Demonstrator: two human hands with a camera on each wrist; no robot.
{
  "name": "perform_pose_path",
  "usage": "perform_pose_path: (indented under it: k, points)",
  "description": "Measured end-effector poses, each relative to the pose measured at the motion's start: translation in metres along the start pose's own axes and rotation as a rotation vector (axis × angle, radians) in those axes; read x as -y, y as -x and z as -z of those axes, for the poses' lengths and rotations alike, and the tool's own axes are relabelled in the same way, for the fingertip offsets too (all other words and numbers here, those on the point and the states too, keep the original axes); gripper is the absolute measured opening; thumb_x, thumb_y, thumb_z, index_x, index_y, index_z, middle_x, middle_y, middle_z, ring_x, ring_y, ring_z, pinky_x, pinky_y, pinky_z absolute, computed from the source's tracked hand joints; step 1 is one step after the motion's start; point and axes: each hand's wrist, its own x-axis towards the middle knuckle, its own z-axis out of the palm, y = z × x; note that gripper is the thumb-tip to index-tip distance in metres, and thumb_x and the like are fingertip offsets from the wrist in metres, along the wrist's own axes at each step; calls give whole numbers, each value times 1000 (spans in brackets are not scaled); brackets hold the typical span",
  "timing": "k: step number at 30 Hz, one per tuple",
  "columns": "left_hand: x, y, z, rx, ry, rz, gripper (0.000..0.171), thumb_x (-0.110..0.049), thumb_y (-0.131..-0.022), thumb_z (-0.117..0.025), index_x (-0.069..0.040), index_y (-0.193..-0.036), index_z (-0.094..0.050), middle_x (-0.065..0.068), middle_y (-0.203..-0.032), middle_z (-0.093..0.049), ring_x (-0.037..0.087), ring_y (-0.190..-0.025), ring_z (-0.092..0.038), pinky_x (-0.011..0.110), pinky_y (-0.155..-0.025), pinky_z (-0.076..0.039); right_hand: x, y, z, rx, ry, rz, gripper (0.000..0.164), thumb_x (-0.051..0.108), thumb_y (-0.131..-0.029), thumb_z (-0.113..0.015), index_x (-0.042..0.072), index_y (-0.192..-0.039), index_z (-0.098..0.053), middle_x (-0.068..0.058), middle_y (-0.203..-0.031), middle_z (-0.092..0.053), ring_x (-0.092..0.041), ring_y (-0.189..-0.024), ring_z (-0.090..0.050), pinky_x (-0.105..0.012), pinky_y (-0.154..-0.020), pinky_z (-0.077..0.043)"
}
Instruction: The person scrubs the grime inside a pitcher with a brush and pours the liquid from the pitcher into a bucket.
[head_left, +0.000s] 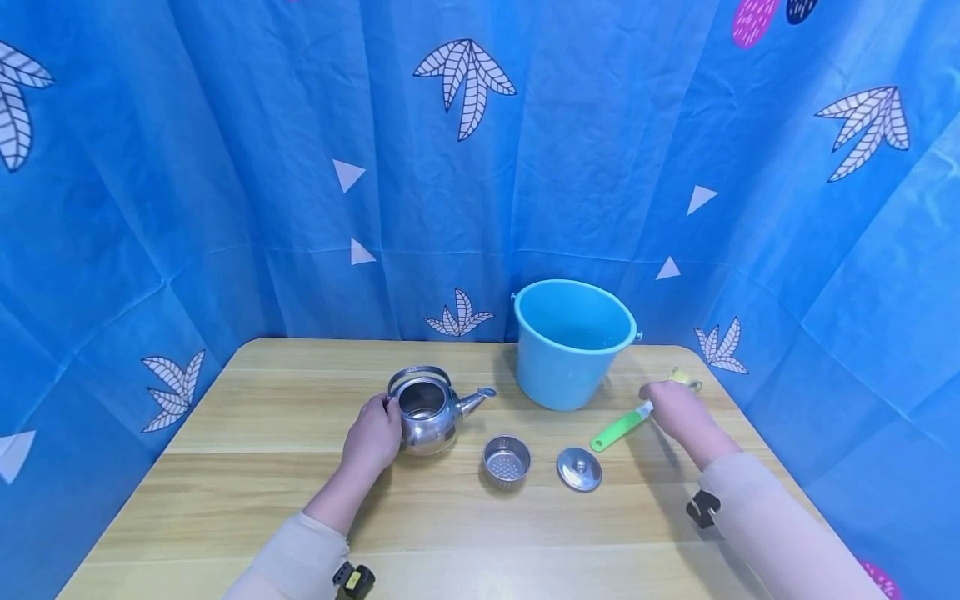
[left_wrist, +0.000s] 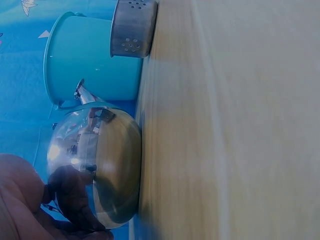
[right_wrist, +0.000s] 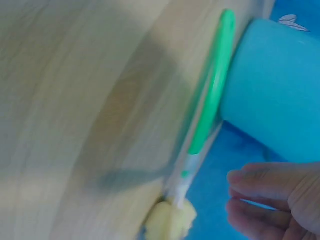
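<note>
My left hand (head_left: 377, 432) holds a small stainless steel kettle (head_left: 429, 429) by its side, near the base of its raised handle. The kettle stands lidless on the table, spout pointing right; its shiny body (left_wrist: 112, 160) shows in the left wrist view. My right hand (head_left: 678, 417) is above a sponge brush with a green handle (head_left: 618, 432) and a yellow sponge head (head_left: 681, 376). In the right wrist view, the relaxed fingers (right_wrist: 265, 185) are apart from the brush (right_wrist: 212, 100). Between the hands lie a perforated metal strainer (head_left: 507, 461) and a round metal lid (head_left: 579, 469).
A light blue bucket (head_left: 562, 367) stands at the back of the wooden table (head_left: 300, 467), right of the kettle. Blue patterned curtain (head_left: 450, 208) hangs behind the table and along both sides.
</note>
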Motion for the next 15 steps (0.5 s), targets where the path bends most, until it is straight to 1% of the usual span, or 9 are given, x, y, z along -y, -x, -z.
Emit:
perform_pose_path:
  k: [3,8,12,15]
  points:
    - [0,0,0,-1,-6,-6,53,-26,-108,-33,17,-136,-45,36,-132,-53,51,-124,-50,59,-104,-41,2,1,5,3,-3,-15,27,-19,-78,-63,-5,-99,-73,-25,-97,-71,-43,-88,-68,-53,-79,-57]
    - [0,1,0,-6,-8,-8,52,-26,-108,-33,17,-136,-46,36,-132,-53,50,-124,-51,59,-104,-42,8,3,15,9,-31,-25,24,-15,-75,-69,-7,-98,-72,-26,-97,-71,-44,-89,-67,-54,-80,-56]
    - [1,0,0,-10,-5,-5,52,-26,-108,-33,16,-135,-46,36,-132,-53,50,-124,-51,59,-104,-42,16,5,23,29,-57,-46,23,-9,-78,-73,-7,-101,-71,-26,-101,-70,-44,-92,-67,-55,-83,-55]
    - [1,0,0,-11,-1,-6,53,-26,-107,-34,17,-136,-46,36,-132,-53,51,-124,-51,59,-104,-41,23,7,28,44,-62,-53,22,-5,-80,-74,-5,-102,-71,-24,-102,-71,-43,-92,-68,-54,-82,-56]
